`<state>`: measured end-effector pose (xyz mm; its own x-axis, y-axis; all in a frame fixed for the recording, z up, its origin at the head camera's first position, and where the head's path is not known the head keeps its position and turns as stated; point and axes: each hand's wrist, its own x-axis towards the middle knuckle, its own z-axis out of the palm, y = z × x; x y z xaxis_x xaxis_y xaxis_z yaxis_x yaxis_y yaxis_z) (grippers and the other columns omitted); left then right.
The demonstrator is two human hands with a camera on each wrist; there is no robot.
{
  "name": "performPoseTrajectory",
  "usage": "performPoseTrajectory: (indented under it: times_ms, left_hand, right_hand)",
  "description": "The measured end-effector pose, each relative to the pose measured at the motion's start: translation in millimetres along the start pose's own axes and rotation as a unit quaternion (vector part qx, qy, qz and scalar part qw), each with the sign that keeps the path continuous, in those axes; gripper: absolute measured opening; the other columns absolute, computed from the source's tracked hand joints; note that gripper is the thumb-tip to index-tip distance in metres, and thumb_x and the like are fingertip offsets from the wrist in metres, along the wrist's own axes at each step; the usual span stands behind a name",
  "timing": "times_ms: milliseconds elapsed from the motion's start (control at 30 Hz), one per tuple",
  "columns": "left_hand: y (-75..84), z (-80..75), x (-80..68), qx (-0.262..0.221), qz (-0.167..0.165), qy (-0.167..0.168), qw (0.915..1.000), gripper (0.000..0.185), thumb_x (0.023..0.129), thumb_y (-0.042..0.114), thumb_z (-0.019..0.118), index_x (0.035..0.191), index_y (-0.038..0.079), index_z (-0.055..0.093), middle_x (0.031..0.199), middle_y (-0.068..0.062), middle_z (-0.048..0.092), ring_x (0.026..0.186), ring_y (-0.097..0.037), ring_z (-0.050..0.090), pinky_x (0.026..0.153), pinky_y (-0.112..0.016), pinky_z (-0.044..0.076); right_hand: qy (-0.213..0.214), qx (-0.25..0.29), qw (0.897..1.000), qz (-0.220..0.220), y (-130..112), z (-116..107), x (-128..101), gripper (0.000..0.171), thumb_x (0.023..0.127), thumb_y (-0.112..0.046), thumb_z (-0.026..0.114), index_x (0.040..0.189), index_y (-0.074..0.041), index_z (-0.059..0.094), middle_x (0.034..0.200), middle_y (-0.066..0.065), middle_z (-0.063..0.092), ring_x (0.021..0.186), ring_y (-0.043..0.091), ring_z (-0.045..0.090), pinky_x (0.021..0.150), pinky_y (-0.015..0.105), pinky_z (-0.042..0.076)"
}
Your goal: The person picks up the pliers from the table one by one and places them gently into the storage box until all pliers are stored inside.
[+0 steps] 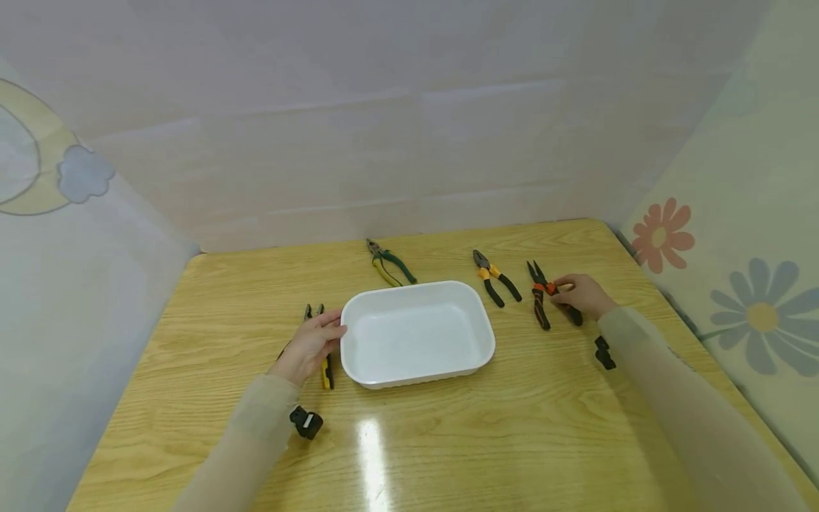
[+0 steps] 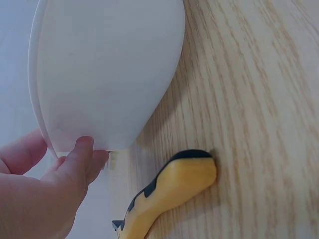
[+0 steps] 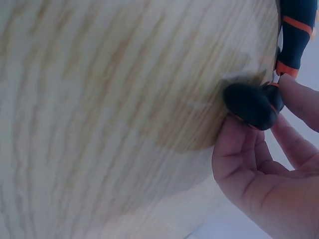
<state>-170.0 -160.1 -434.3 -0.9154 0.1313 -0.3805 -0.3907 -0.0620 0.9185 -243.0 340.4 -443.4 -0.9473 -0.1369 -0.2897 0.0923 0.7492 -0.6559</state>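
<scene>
My left hand [image 1: 310, 346] pinches the left rim of a white rectangular plastic tray [image 1: 416, 343]. In the left wrist view, thumb and fingers lie on either side of the rim. Beside that hand, partly hidden by it, lie pliers with a yellow-and-black handle [image 2: 172, 191]. At the right, my right hand [image 1: 582, 295] holds one handle of long-nose pliers [image 1: 540, 309] between thumb and fingers. Their handles are black and orange-red, spread apart, with the slim tips pointing away from me. The right wrist view shows the gripped handle's black end [image 3: 249, 104] close to the tabletop.
Combination pliers [image 1: 484, 272] with orange-and-black handles lie between the tray and the long-nose pliers. Green-handled pliers [image 1: 399, 264] lie behind the tray. The wooden table [image 1: 512, 427] meets a pale wall at the back, with patterned walls left and right.
</scene>
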Motion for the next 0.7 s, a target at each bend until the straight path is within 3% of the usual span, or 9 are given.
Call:
performPoseTrajectory:
  times_ms: [233,700]
  left_hand:
    - [0.7,0.8,-1.0,0.003,-0.006,0.005,1.0,0.049,0.101,0.0,0.047,0.148,-0.006,0.032,0.148,-0.025,0.037,0.117,-0.023,0.053,0.085,-0.022,0.049]
    - [1.2,1.2,-2.2,-0.003,-0.005,0.005,1.0,0.05,0.101,0.001,0.048,0.148,-0.005,0.033,0.148,-0.024,0.038,0.119,-0.024,0.052,0.087,-0.024,0.049]
  right_hand:
    - [-0.005,0.006,1.0,0.009,3.4,-2.2,2.0,0.054,0.096,-0.013,0.06,0.132,0.022,0.039,0.127,0.041,0.044,0.105,0.047,0.055,0.089,0.055,0.046]
    - [-0.001,-0.031,0.999,0.014,12.2,0.1,12.8,0.042,0.093,-0.014,0.062,0.117,0.019,0.048,0.112,0.034,0.055,0.098,0.042,0.057,0.082,0.051,0.048]
